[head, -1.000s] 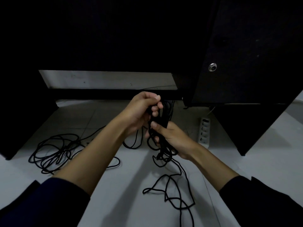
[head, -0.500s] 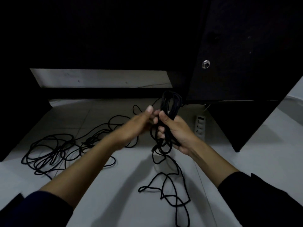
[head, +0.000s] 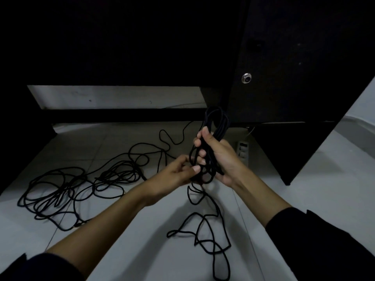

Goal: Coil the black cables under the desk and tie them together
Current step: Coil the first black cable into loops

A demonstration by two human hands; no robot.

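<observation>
A coiled bundle of black cable (head: 217,122) stands upright in my right hand (head: 222,157), which grips it around the middle. My left hand (head: 178,173) is just below and to the left, with thumb and fingers pinched on a strand at the bundle's lower loops. The cable's loose tail (head: 205,230) trails down from the bundle and lies in loops on the floor near me. A second tangle of black cable (head: 67,189) is spread on the floor at the left, with a strand running back toward the desk.
The dark desk underside fills the top, and a black side panel (head: 294,78) with a metal fitting (head: 246,78) stands at the right. A white power strip (head: 242,150) lies on the pale tiled floor (head: 142,230) behind my right hand.
My right hand has lifted the coil higher. My left hand dropped from the top of the bundle to its lower end and now pinches a strand there.
</observation>
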